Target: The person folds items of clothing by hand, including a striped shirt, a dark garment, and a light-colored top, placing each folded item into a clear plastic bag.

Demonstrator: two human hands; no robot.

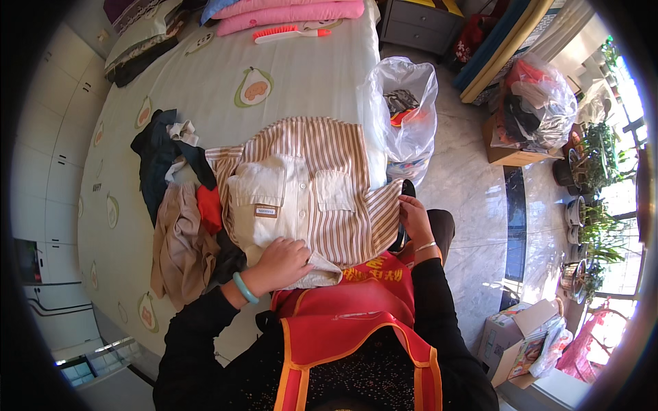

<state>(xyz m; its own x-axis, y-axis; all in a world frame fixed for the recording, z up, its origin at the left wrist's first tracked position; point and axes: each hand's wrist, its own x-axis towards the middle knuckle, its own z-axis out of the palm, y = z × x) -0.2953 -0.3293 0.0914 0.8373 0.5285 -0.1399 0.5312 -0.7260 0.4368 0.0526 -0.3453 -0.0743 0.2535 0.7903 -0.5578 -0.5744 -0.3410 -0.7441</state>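
A brown-and-white striped shirt (334, 138) with cream panels and chest pockets lies spread at the bed's near edge, its collar end towards me. My left hand (282, 263), with a green bangle at the wrist, rests on the shirt's cream front near the collar, fingers bent; whether it grips cloth is unclear. My right hand (414, 218) pinches the end of the shirt's right-hand sleeve (385, 213) between thumb and fingers, beyond the bed's edge. Left of the shirt lie a dark garment (154, 159), a beige garment (180, 241) and a red cloth (208, 209).
An open clear plastic bag (406, 123) holding clothes stands against the bed's right side. A red-bristled brush (288, 34) and pink bedding (293, 13) lie at the bed's far end. On the right are a bag of clothes on a cardboard box (514, 154), potted plants and an open carton (506, 334).
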